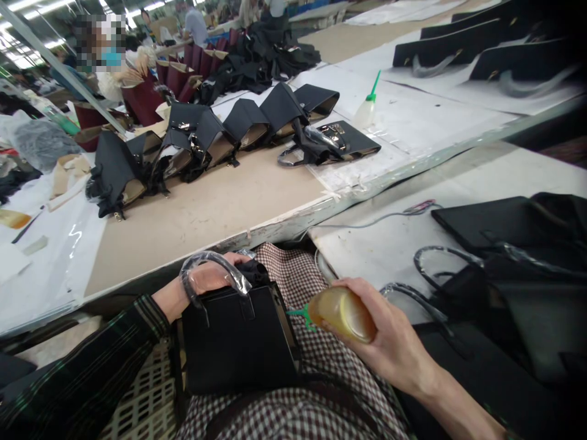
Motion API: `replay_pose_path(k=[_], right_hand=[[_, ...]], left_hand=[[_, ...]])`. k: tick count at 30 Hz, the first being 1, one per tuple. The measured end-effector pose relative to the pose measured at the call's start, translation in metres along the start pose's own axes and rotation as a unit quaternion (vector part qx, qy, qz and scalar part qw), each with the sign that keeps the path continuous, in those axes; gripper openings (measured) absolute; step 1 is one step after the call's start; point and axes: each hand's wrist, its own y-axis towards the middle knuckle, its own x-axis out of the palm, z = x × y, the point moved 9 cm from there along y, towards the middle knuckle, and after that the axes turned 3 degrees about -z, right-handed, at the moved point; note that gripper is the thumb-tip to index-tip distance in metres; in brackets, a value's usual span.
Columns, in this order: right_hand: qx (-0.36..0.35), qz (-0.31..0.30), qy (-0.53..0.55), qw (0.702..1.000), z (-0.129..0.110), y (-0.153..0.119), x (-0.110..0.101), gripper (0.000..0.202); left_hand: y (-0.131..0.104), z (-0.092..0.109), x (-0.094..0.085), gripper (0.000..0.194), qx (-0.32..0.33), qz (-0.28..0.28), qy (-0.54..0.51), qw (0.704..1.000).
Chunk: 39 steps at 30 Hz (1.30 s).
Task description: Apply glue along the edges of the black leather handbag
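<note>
A black handbag point(238, 348) rests on my lap over a checked apron point(293, 263). Its handle point(215, 260) is wrapped in clear plastic and arches over my left wrist. My left hand point(213, 275) reaches through that handle and grips the bag's top edge; the fingertips are partly hidden behind black material. In my right hand point(380, 330) is a squeeze bottle point(343, 313) of amber liquid, tilted nearly sideways. Its green nozzle point(300, 313) points left at the bag's right side edge. Whether the tip touches the bag, I cannot tell.
Several black bag bodies point(247, 122) stand along the worktable point(220, 208) ahead. A finished-looking black bag point(353, 140) lies near another green-tipped bottle point(367, 110). More black bags point(495, 226) are piled on my right. A perforated plastic crate point(147, 397) is at lower left.
</note>
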Motion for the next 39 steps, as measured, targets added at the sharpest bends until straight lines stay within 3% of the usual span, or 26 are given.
replay_pose_path(k=[4, 8, 12, 19, 27, 34, 39], right_hand=[[0.033, -0.009, 0.013, 0.999, 0.005, -0.002, 0.000, 0.047], [0.080, 0.074, 0.024, 0.994, 0.013, -0.001, -0.016, 0.042], [0.060, 0.124, 0.023, 0.990, 0.008, 0.001, -0.020, 0.049], [0.017, 0.108, 0.030, 0.994, 0.001, 0.005, -0.007, 0.053], [0.009, 0.083, 0.013, 0.996, 0.000, 0.005, -0.005, 0.052], [-0.005, 0.109, 0.023, 0.994, -0.004, 0.007, -0.007, 0.056], [-0.004, 0.077, 0.025, 0.997, -0.001, 0.006, -0.001, 0.053]], left_hand=[[0.001, -0.004, 0.002, 0.035, -0.003, -0.006, -0.013, 1.000], [0.002, -0.009, 0.002, 0.037, -0.006, -0.004, -0.021, 1.000], [0.003, -0.012, 0.000, 0.039, -0.006, 0.000, -0.020, 1.000], [0.004, -0.016, -0.001, 0.040, -0.008, 0.005, -0.019, 1.000], [0.005, -0.012, 0.003, 0.037, -0.016, -0.006, -0.031, 0.999], [0.004, -0.012, 0.003, 0.039, -0.024, 0.001, -0.030, 0.999], [0.004, -0.010, 0.004, 0.040, -0.017, 0.001, -0.033, 0.999]])
